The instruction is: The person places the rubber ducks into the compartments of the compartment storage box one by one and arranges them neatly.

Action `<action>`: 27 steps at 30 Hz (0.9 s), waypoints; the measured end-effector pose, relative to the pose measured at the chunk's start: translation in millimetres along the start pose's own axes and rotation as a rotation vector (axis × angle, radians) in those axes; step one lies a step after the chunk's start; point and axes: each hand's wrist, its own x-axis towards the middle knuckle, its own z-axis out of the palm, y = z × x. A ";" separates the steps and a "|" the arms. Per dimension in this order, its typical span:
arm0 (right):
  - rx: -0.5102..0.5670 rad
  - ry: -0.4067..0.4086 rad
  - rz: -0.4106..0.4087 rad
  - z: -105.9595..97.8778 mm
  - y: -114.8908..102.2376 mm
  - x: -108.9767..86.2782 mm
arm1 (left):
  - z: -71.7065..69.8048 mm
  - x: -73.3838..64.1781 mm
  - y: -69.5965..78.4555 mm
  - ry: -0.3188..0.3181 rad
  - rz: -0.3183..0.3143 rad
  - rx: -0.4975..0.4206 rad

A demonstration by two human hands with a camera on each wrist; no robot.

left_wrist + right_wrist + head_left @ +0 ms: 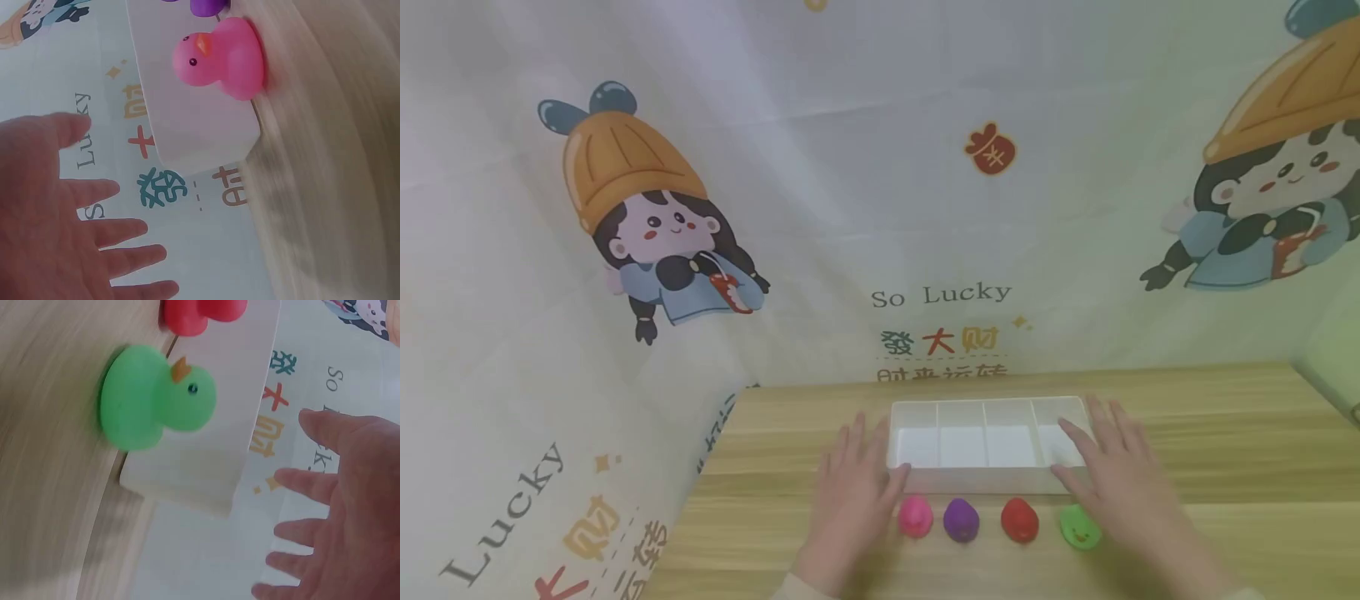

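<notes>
A white tray (977, 480) with several compartments in a row stands on the wooden table, nothing inside them. In front of it sit a pink rubber duck (915, 517), a purple duck (961, 521), a red duck (1020, 521) and a green duck (1081, 527). My left hand (857, 483), fingers spread, is at the tray's left end, beside the pink duck. Fingers also spread, my right hand (1116, 475) overlaps the tray's right end in the head view, close to the green duck. Both wrist views show the palms holding nothing.
The wooden table (1240, 450) extends to both sides of the tray. Behind it hangs a pale cloth (820, 167) printed with cartoon figures and lettering, which also covers the left side.
</notes>
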 end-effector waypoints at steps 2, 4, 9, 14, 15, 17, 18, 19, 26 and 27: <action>0.032 -0.002 -0.010 -5.0 3.0 -1.8 | 0.3 -0.3 -2.5 0.007 -0.005 -0.022; 0.077 -0.002 -0.015 -9.2 5.8 -3.3 | 1.2 -0.5 -4.8 0.020 -0.006 -0.048; 0.194 0.043 -0.025 -14.9 11.7 -7.9 | 5.4 1.5 -10.4 0.061 0.041 -0.131; 0.345 0.080 0.045 -17.6 14.5 -17.5 | 7.3 5.2 -17.3 0.043 0.100 -0.248; 0.375 0.066 0.072 -18.2 14.6 -19.9 | 7.7 6.6 -19.1 0.035 0.110 -0.277; 0.422 0.028 0.119 -19.0 14.3 -24.3 | 8.0 10.1 -22.8 0.022 0.126 -0.325; 0.433 0.006 0.132 -19.0 13.9 -25.9 | 8.6 12.1 -24.9 0.015 0.134 -0.343; 0.445 -0.018 0.143 -18.7 13.4 -27.3 | 9.2 14.3 -27.0 0.013 0.141 -0.355; 0.468 -0.143 0.162 -12.7 8.3 -34.4 | 15.1 24.2 -39.8 -0.011 0.158 -0.440; 0.464 -0.157 0.157 -11.7 7.9 -34.9 | 15.5 25.2 -40.7 -0.013 0.154 -0.452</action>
